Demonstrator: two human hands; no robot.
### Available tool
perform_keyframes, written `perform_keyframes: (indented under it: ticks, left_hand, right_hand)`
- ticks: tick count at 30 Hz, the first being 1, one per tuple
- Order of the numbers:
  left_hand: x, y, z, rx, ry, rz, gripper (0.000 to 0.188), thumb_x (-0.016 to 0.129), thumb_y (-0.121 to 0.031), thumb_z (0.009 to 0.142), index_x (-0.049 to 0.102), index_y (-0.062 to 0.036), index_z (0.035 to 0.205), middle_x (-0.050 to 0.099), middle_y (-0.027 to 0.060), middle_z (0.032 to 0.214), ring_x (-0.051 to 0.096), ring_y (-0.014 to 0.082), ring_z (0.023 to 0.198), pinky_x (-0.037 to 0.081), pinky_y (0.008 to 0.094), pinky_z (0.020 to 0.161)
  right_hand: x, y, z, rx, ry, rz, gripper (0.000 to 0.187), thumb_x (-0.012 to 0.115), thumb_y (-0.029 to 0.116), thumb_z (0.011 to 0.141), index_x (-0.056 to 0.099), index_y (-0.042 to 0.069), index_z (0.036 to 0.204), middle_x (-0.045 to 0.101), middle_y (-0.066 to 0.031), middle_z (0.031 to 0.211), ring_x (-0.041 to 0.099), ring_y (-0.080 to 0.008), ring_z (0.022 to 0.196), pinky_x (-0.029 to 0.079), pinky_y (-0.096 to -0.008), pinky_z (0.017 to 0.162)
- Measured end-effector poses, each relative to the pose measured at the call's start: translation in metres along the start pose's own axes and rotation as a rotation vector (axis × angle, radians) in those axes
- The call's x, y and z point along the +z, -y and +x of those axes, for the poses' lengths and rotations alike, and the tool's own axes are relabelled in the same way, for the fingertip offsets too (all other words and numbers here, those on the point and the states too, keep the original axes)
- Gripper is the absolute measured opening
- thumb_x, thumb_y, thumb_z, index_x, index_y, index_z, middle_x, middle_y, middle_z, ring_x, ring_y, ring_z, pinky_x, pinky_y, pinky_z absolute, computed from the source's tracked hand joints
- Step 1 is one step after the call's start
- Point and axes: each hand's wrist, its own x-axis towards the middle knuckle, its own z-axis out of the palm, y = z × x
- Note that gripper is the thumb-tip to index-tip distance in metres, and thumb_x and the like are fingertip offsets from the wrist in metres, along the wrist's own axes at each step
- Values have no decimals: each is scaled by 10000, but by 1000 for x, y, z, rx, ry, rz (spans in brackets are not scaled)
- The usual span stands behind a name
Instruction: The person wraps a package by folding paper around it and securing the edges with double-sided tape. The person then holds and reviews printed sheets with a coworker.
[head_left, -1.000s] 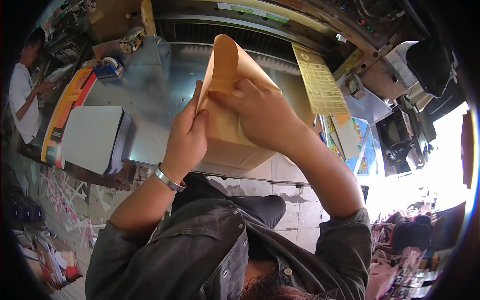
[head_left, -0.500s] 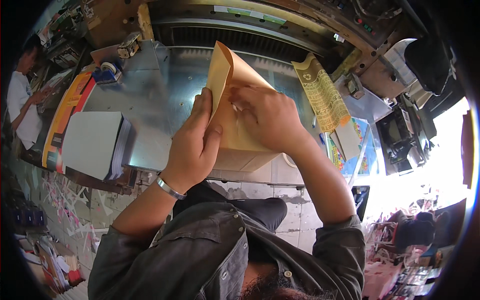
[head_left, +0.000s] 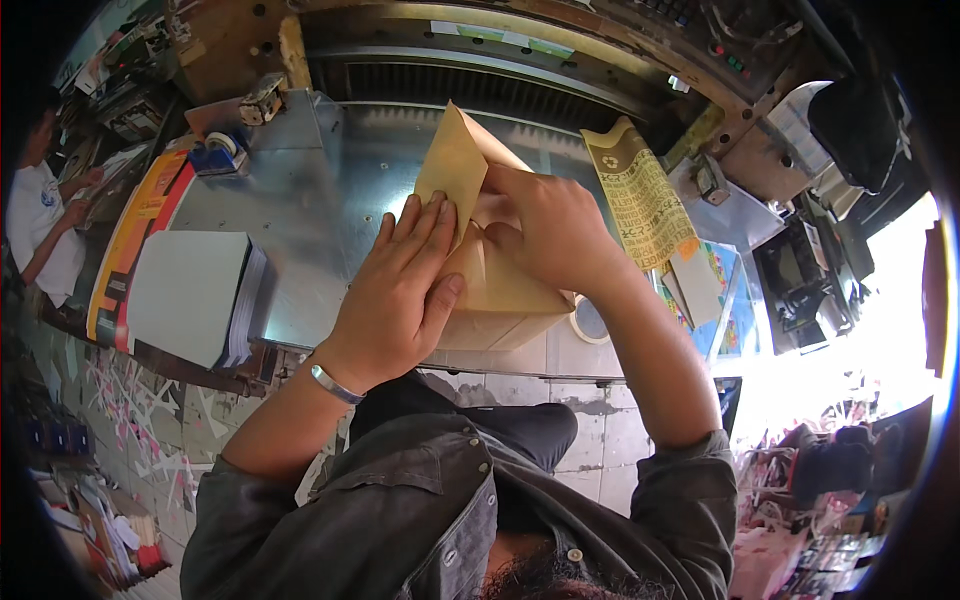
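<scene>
Brown kraft paper (head_left: 525, 299) wraps a box-shaped bundle at the table's near edge; what is inside is hidden. One end of the paper stands up in a pointed flap (head_left: 455, 165). My left hand (head_left: 400, 275) lies flat against the flap's left face, fingers stretched out and thumb apart. Bent fingers of my right hand (head_left: 550, 225) grip the paper at the inner side of the fold, and the flap partly covers their tips. A metal bracelet (head_left: 336, 385) circles my left wrist.
A stack of white sheets (head_left: 188, 290) sits left on the metal table (head_left: 300, 200), near a blue tape dispenser (head_left: 217, 155). Printed brown paper (head_left: 645, 190) lies right. A large machine (head_left: 450, 55) borders the back. Another person (head_left: 50, 220) stands far left. Paper scraps (head_left: 140, 425) litter the floor.
The flap has tipped left and lower, showing more of its face. My left hand has flattened against it, and my right hand has pushed deeper into the fold.
</scene>
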Motion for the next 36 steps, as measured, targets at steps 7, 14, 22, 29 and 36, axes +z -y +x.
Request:
perform_keyframes:
  ticks: [7, 14, 22, 29, 36]
  left_hand:
    - [-11, -3, 4, -14, 117, 28, 617, 523, -260, 1085, 396, 50, 1603, 430, 292, 1629, 356, 520, 1529, 255, 589, 1268]
    - [-20, 0, 9, 46, 199, 107, 608, 568, -244, 1062, 426, 21, 1591, 446, 254, 1630, 365, 501, 1529, 264, 594, 1266]
    - [-35, 3, 34, 123, 372, 109, 576, 582, -240, 1053, 475, 28, 1551, 469, 243, 1617, 398, 469, 1515, 260, 593, 1271]
    - [-36, 17, 47, 87, 412, -72, 476, 573, -245, 1060, 608, 44, 1438, 591, 270, 1493, 533, 437, 1420, 394, 519, 1221]
    - [-34, 21, 44, 143, 338, -97, 430, 583, -204, 1065, 642, 43, 1413, 610, 247, 1494, 555, 402, 1428, 418, 474, 1209]
  right_hand:
    - [-5, -7, 8, 27, 53, -31, 479, 805, 221, 801, 711, 112, 1258, 781, -171, 979, 725, -409, 946, 559, -511, 863]
    - [-6, -10, 12, 19, 38, 37, 609, 851, 228, 773, 698, 140, 1355, 799, -119, 1066, 753, -340, 1011, 587, -461, 902]
    - [-6, -16, 7, 106, -10, 192, 440, 833, 172, 763, 795, 145, 1201, 802, -126, 1039, 763, -336, 961, 604, -443, 845]
    - [13, -27, -7, 69, -190, 323, 362, 795, 172, 788, 798, 120, 1147, 787, -155, 937, 758, -359, 869, 597, -448, 809]
    - [25, -21, -9, 95, -341, 304, 225, 749, 118, 798, 775, 24, 1000, 756, -127, 829, 740, -332, 776, 581, -416, 731]
